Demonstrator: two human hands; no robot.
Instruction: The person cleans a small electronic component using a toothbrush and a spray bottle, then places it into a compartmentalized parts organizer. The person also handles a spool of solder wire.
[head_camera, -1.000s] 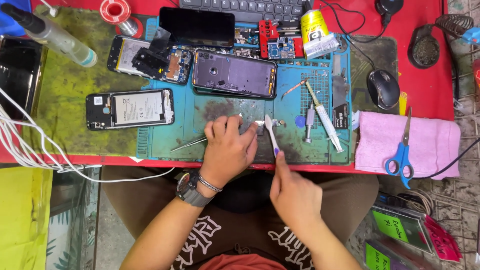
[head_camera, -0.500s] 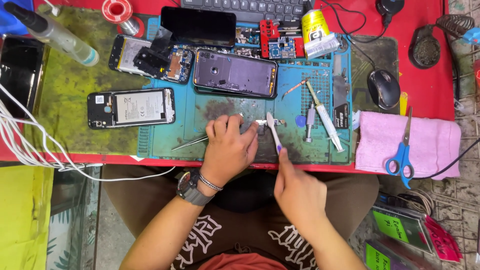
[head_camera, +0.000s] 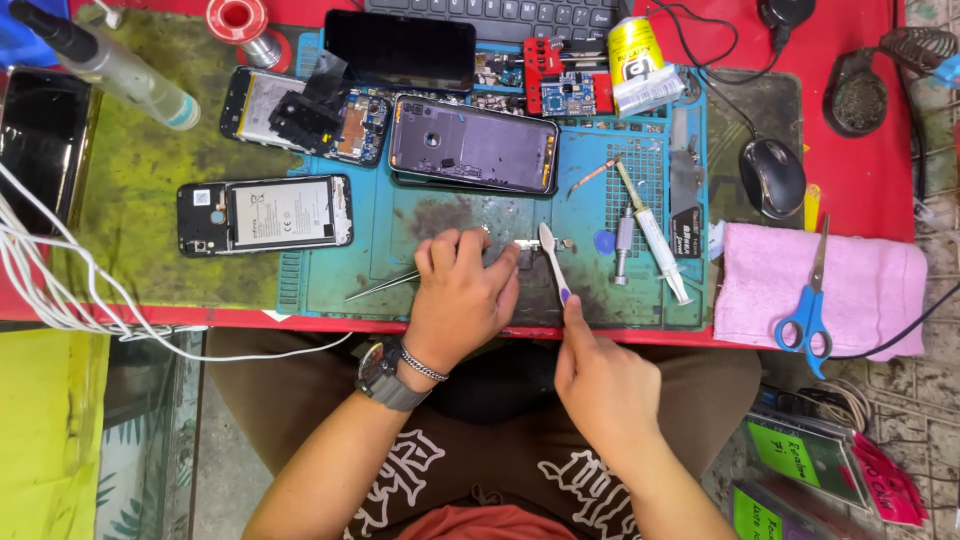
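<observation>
On the blue mat (head_camera: 600, 180), my left hand (head_camera: 462, 295) pressed flat on a small part, hidden beneath; right hand (head_camera: 600, 375) pinched a toothbrush (head_camera: 552, 262) at 1 o'clock. Judged: short, light strokes best, part pinned.

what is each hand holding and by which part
The right hand holds a white toothbrush by its purple handle end. The left hand presses on a small part; what it grips cannot be told.

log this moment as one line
left hand: pressing small part on blue mat | right hand: holding toothbrush | tweezers: under left hand
</observation>
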